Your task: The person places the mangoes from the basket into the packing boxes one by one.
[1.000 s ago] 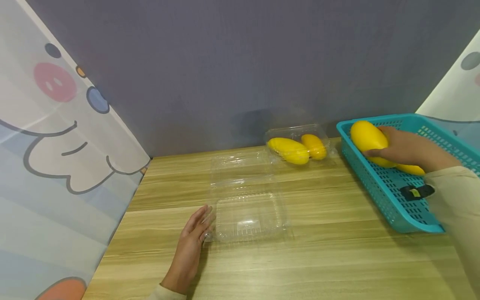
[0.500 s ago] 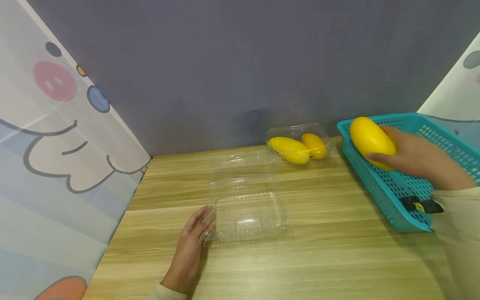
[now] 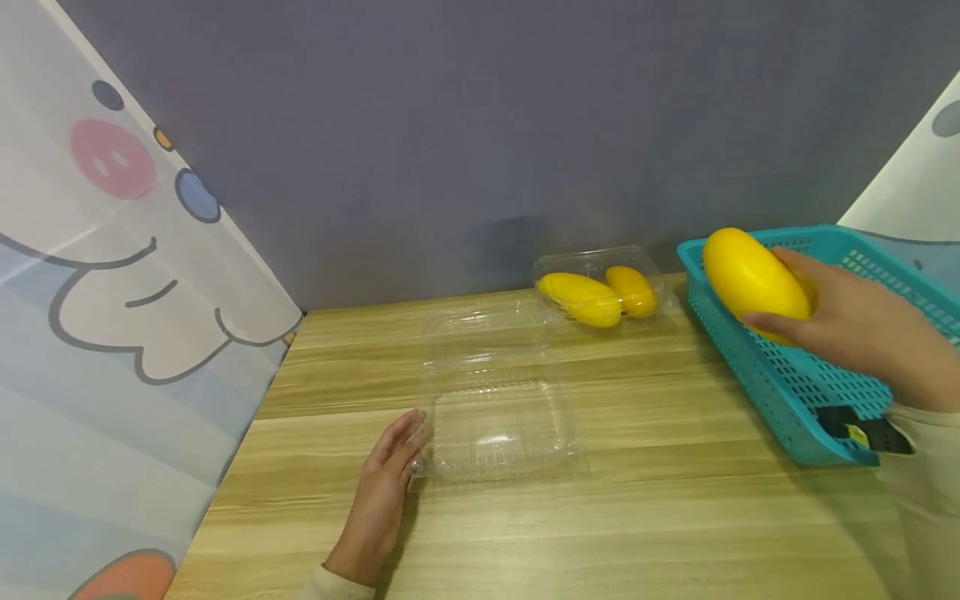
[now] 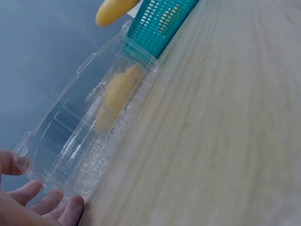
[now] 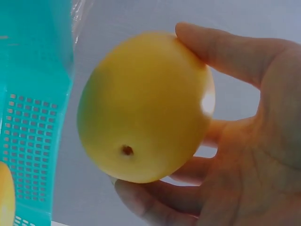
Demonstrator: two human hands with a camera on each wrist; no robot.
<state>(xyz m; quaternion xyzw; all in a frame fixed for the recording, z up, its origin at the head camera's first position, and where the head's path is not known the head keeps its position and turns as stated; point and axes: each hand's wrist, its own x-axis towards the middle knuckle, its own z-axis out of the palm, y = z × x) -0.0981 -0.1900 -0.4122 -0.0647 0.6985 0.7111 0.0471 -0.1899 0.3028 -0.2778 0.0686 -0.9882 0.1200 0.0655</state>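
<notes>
My right hand (image 3: pixel 862 321) holds a plump yellow mango (image 3: pixel 753 283) above the near-left side of a teal plastic basket (image 3: pixel 776 417). In the right wrist view, thumb and fingers curl round the mango (image 5: pixel 146 108), whose small dark stem pit faces the camera. At the left side of an open clear plastic clamshell box (image 3: pixel 498 429), my left hand (image 3: pixel 384 479) touches the rim with fingers extended. The left wrist view has the thumb by the corner tab and the fingertips low along the box wall (image 4: pixel 61 141). No fruit shows in this box.
Behind, a second clear clamshell (image 3: pixel 592 260) holds two yellow mangoes (image 3: pixel 581 298) close to the grey wall (image 3: pixel 420 150). Wood-grain table (image 3: pixel 645 517) lies beneath everything. A black wrist strap (image 3: pixel 862 429) is on the right arm, over the basket. Cartoon-printed curtains (image 3: pixel 112 250) flank both sides.
My right hand has lifted the mango up out of the basket, clear of the yellow fruit beneath it, and drawn slightly toward me. The left hand and both boxes have stayed put.
</notes>
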